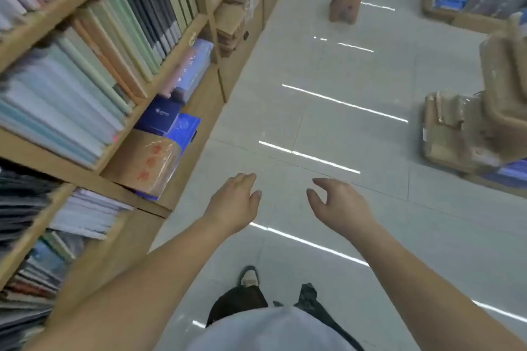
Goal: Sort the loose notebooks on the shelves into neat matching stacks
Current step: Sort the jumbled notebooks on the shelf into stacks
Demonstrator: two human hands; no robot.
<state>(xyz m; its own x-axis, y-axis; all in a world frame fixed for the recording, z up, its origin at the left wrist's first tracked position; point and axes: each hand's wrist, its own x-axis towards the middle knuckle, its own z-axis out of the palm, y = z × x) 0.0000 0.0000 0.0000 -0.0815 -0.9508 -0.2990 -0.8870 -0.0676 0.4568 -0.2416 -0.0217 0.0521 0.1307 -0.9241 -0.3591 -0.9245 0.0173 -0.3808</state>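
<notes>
Head camera looks down beside shelves [57, 13].

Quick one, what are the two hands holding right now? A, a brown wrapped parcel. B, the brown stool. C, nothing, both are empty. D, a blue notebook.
C: the left hand and right hand hover with loose fingers over the floor, gripping nothing.

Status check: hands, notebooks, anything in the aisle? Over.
Left hand open, empty. Right hand open, empty. Notebooks on left shelves, neither hand on them. Stool ahead in aisle, far off.
</notes>
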